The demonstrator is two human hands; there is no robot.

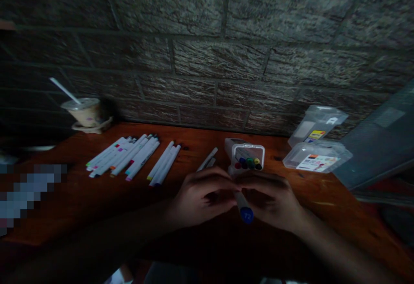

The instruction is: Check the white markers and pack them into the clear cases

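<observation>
Both my hands meet over the front of a wooden table (97, 197). My left hand (202, 195) and my right hand (274, 200) are closed together on a white marker with a blue cap (245, 210) marked 72, its capped end pointing toward me. Just behind my hands stands a clear marker case (247, 156) with several coloured marker ends showing. A lone white marker (208, 159) lies left of the case.
Rows of white markers (129, 156) lie on the table's left half. A lidded drink cup with a straw (84, 111) stands at the back left. Two clear plastic boxes (317, 154) sit at the back right against a brick wall. A grey panel leans at the far right.
</observation>
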